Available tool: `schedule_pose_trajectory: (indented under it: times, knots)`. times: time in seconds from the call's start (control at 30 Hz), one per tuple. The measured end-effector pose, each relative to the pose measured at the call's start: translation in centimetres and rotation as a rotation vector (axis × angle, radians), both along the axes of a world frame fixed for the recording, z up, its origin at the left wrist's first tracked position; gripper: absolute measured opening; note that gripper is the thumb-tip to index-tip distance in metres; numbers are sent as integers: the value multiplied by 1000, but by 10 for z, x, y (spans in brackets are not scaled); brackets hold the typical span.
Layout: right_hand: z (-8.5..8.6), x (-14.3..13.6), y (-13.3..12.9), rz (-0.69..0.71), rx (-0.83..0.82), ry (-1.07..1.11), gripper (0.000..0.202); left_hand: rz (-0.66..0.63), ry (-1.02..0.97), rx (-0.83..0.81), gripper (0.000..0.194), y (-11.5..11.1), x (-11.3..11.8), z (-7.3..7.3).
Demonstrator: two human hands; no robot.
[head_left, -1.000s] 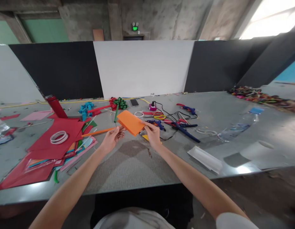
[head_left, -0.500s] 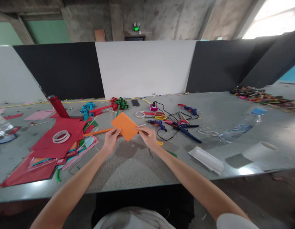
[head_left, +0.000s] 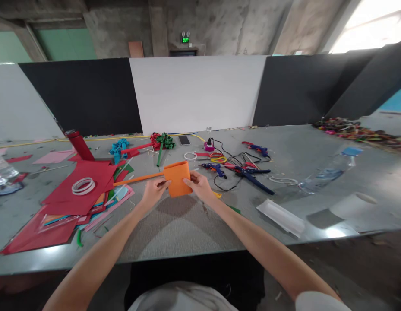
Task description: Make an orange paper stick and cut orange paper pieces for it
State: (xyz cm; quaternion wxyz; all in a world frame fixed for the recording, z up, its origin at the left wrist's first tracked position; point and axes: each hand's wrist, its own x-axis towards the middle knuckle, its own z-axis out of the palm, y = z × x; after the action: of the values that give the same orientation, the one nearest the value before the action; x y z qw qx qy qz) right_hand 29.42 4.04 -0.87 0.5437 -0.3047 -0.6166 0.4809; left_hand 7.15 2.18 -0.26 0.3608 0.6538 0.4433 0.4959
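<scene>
Orange paper (head_left: 177, 179), bent over on itself with a slim opening along its top edge, is held up above the table (head_left: 174, 244) between both hands. The left hand (head_left: 154, 191) pinches its left edge, while the right hand (head_left: 200, 185) grips the right side, thumb pressed on the front face. Half a second ago it was a tilted diamond, broad face showing; now it has been turned nearly square-on and the open top shows, so the work seems to be about lining up or shaping the fold, the crease perhaps not yet pressed flat. An orange stick (head_left: 138, 177) runs up to its left edge in view; whether they touch, I cannot tell. Beyond lie a green stick (head_left: 159, 157) and a phone (head_left: 184, 140); rightward, a glue gun (head_left: 216, 169) and pliers (head_left: 257, 180); leftward, tape rolls (head_left: 83, 193) on red paper (head_left: 61, 196).
</scene>
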Motion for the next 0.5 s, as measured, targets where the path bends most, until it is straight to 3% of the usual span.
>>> schedule_pose_trajectory:
  times: [0.2, 0.37, 0.5]
  knots:
    - [3, 2, 0, 12, 93, -77, 35, 19, -26, 56, 21, 0, -4, 4]
    - [0, 6, 2, -137, 181, -306, 31, 53, 48, 93, 19, 2, -5, 6]
    - [-2, 5, 4, -83, 143, -306, 31, 26, 94, 107, 30, 4, -5, 3]
